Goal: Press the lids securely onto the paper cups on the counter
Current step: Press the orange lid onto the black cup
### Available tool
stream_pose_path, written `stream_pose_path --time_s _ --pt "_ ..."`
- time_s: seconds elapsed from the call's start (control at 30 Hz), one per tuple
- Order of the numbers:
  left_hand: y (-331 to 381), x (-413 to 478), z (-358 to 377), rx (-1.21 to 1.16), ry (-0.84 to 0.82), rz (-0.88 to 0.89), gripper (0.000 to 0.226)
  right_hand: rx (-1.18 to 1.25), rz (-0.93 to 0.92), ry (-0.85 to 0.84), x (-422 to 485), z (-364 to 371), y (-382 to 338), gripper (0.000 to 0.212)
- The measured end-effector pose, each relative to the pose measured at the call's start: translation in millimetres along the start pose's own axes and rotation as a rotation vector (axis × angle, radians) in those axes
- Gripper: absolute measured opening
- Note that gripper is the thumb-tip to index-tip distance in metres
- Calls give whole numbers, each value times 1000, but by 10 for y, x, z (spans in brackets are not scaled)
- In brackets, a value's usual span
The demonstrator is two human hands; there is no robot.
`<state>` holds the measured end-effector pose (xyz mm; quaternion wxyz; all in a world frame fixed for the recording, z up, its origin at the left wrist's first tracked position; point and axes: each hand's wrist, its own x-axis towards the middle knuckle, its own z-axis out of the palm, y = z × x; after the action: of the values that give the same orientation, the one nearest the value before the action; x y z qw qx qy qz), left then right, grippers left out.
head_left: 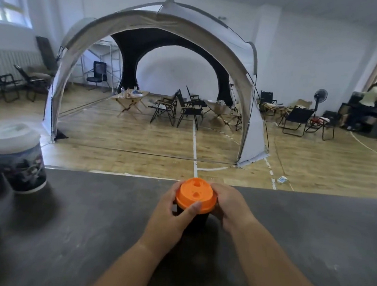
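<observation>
Left hand (pixel 169 218), right hand (pixel 231 205) grip lid (pixel 194 195) near counter (pixel 89 214) edge.

A round orange plastic lid (pixel 196 198) with small moulded openings sat level on a dark paper cup (pixel 196 219), which stood upright on the grey surface (pixel 89 214). The left hand (pixel 171 217) wrapped the cup with its thumb on the lid's near rim, and the right hand (pixel 230 203) gripped the lid's right edge. Well apart, at the far left, a printed paper cup (pixel 23 167) stood upright under a white plastic lid (pixel 11 136).
</observation>
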<state>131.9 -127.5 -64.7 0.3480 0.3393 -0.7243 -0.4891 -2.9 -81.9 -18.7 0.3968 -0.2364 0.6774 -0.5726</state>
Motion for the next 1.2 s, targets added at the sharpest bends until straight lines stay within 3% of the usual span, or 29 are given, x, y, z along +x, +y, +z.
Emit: stream_pose_path --time_s 0.3,0.57,0.83,1.1,1.2 --pt "13 14 13 -1 -15 9 70 -10 -159 26 -225 -39 266 31" --pt "42 -14 30 -63 -26 -4 69 -25 -256 -52 -396 60 490 55" --pt "-7 -69 58 -155 -3 -16 62 -5 -256 -41 -342 -3 512 47" --pt "-25 -59 19 -85 184 -60 59 36 -210 2 -317 -46 462 27" --pt "-9 -46 -7 -58 241 -43 46 -11 -228 23 -302 -60 454 29"
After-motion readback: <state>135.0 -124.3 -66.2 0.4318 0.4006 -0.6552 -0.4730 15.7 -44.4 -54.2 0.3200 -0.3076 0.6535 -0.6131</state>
